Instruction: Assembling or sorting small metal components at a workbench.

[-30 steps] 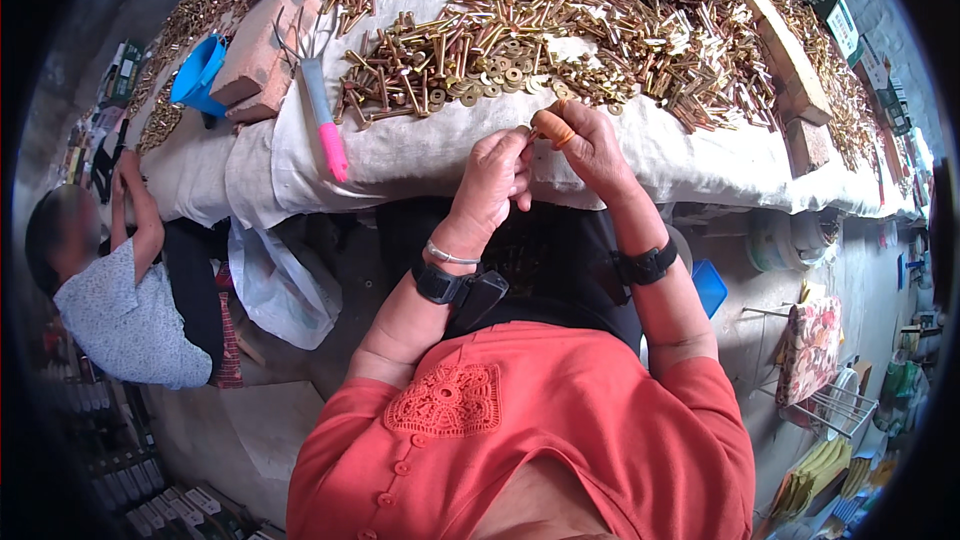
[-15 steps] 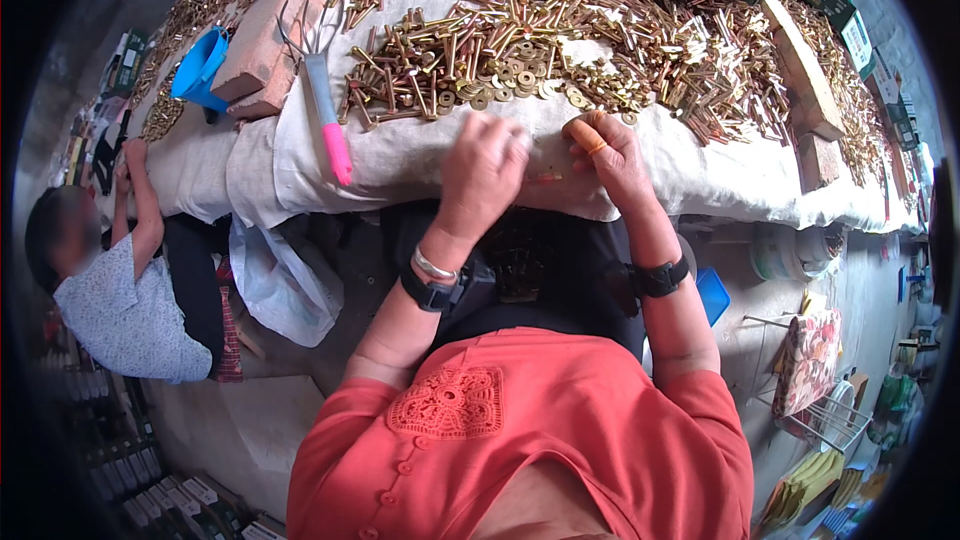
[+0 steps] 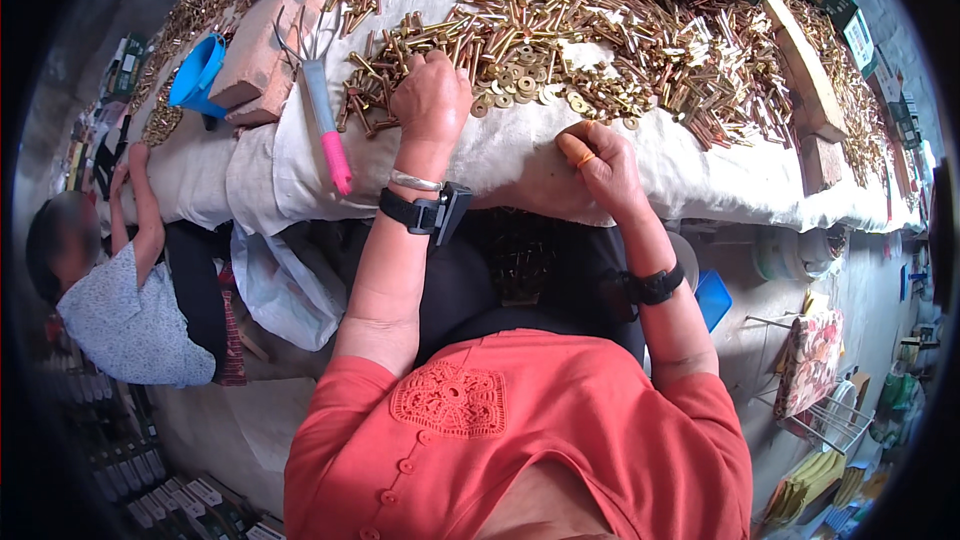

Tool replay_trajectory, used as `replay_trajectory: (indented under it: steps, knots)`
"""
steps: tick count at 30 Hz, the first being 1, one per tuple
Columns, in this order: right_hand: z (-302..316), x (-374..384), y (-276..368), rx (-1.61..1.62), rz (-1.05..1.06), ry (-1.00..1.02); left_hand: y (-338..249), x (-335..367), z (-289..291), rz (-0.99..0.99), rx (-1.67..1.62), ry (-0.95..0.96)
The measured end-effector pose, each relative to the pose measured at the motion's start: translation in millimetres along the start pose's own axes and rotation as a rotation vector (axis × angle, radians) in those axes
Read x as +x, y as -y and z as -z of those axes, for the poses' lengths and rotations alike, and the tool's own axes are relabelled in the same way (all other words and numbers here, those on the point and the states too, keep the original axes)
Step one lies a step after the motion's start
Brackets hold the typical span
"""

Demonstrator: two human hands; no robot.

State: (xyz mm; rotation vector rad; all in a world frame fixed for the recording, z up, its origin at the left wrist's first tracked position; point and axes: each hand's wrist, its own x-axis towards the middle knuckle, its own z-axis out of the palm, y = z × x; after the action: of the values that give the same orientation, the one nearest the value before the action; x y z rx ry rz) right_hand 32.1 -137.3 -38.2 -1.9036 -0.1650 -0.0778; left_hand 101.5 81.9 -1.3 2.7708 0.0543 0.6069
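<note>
L fingers (image 3: 436,58) at bolts (image 3: 484,40), R fingers (image 3: 575,146) curled; can't tell grips. Blue tub (image 3: 194,78): contents unclr.

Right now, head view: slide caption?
Left hand at the loose gold-coloured bolts, near washers; right hand curled over pale cloth.

Grey floor (image 3: 742,365); floral-padded seat (image 3: 808,365), metal legs, at right.

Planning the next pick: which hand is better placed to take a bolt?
Left, I'd judge: the left hand is at the bolts, while the right hand is curled over the white cloth, short of them.
</note>
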Motion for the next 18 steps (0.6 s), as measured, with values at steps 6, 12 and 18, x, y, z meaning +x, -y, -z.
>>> replay_trajectory:
  steps: [6,12,18]
  knots:
    - [9.4,-4.7,5.8,0.268,-0.177,-0.02,14.1,-13.8,0.6,-0.115,-0.099,-0.189]
    - [14.2,15.0,7.4,-0.164,0.223,-0.224,-11.2,-68.4,10.1,0.281,-1.615,0.483]
    - [-9.6,43.8,16.1,-0.496,0.296,-0.169,-18.6,-88.2,-9.9,0.335,-1.749,0.639]
